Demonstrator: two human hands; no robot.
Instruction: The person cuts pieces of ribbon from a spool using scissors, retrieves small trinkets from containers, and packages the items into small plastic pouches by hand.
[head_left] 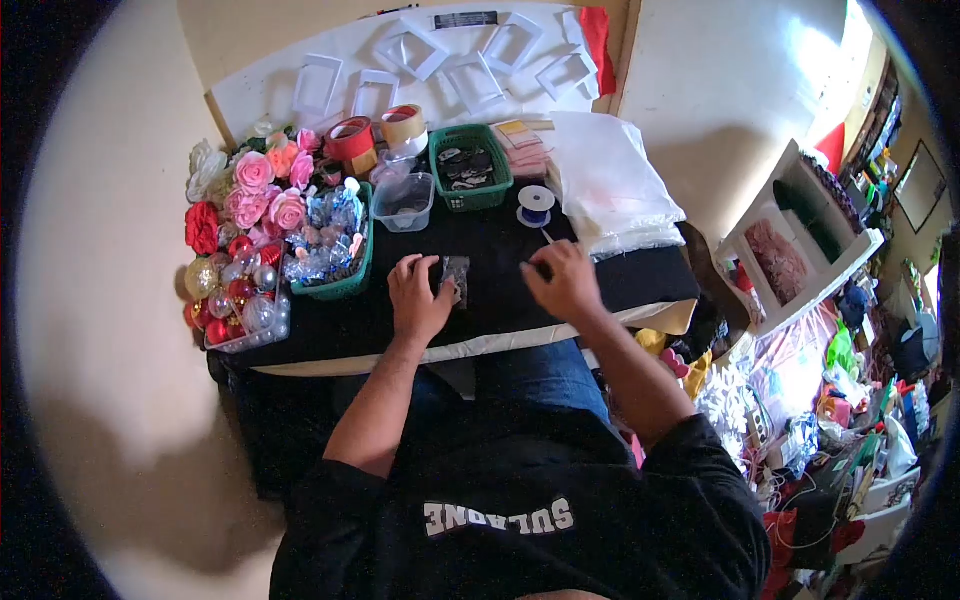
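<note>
Packet (pixel 458 273) at left hand (pixel 418 300), black-covered counter (pixel 640 285).
Left grip spread, thumb at packet's edge; right hand (pixel 565 283) curled, contents cannot be told.

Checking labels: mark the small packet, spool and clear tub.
Small packet (pixel 457 272): head view, upper part.
Spool (pixel 536 204): head view, top disc.
Clear tub (pixel 407 221): head view, front wall.

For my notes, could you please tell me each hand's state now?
Left hand: at small clear packet; grip unclear.
Right hand: fingers curled; contents cannot be told.
</note>
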